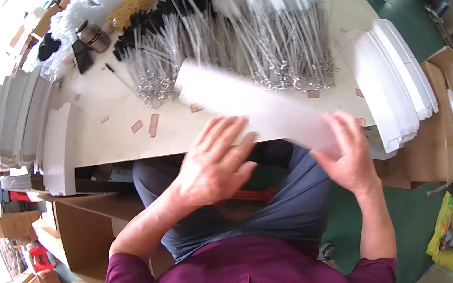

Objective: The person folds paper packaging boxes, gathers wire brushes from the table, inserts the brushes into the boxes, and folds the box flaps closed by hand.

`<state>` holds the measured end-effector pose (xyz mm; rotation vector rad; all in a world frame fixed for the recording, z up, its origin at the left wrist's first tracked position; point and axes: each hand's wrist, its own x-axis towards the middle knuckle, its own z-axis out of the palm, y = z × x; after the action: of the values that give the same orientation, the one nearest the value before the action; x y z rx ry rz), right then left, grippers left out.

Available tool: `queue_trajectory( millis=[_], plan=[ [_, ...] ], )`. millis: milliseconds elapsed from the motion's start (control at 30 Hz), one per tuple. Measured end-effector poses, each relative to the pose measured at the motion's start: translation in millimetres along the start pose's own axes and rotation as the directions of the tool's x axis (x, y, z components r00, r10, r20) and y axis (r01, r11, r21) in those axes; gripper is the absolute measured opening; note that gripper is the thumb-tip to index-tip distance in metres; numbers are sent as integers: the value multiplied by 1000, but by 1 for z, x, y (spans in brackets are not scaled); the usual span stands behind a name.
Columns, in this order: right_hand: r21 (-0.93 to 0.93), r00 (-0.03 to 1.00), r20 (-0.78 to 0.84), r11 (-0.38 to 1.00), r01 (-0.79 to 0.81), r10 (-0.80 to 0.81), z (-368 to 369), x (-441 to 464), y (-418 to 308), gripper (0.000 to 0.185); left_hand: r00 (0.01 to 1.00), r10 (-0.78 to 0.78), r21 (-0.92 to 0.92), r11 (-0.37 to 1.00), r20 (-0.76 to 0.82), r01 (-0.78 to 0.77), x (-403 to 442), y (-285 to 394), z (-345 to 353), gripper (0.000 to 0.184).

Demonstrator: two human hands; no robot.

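Note:
A long white cardboard box [244, 98], blurred by motion, lies at a slant over the near edge of the table. My right hand [349, 151] grips its right end, with the fingers on top and the thumb at the near side. My left hand [215, 157] has its fingers stretched out and apart by the box's near edge; whether the fingertips touch it I cannot tell. Just beyond the box lie bundles of thin metal-wire brushes with looped ends [287, 51], some white-tipped and others with black heads [130, 39].
Flat white cartons [384, 83] are stacked at the table's right, beside an open brown carton [446, 124]. Long white boxes [19, 116] stand in a row at the left. A dark flask [93, 37], a phone [81, 56] and a pen [119, 76] rest on the table [103, 141].

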<state>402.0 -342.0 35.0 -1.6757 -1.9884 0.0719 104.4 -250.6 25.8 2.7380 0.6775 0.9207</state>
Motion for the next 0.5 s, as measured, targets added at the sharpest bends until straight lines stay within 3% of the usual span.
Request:
queue_trajectory(
  millis=[100,333,367,433,500],
  plan=[
    [157,982,110,978,137,-156,32,7,-19,72,971,1,94,995,241,-25,19,7,6,77],
    [134,947,116,950,282,-298,62,21,-23,72,943,-89,-6,995,320,96,4,-17,30,79],
    [140,946,117,948,287,-303,61,24,-26,72,930,-132,35,991,343,128,2,-20,30,78],
    [-29,980,-8,979,200,-200,57,28,-34,66,915,-178,81,984,361,160,-2,-25,29,77],
    [-37,991,-65,992,118,-120,64,17,-30,62,939,-198,145,976,282,163,-7,-31,27,74]
  ],
)
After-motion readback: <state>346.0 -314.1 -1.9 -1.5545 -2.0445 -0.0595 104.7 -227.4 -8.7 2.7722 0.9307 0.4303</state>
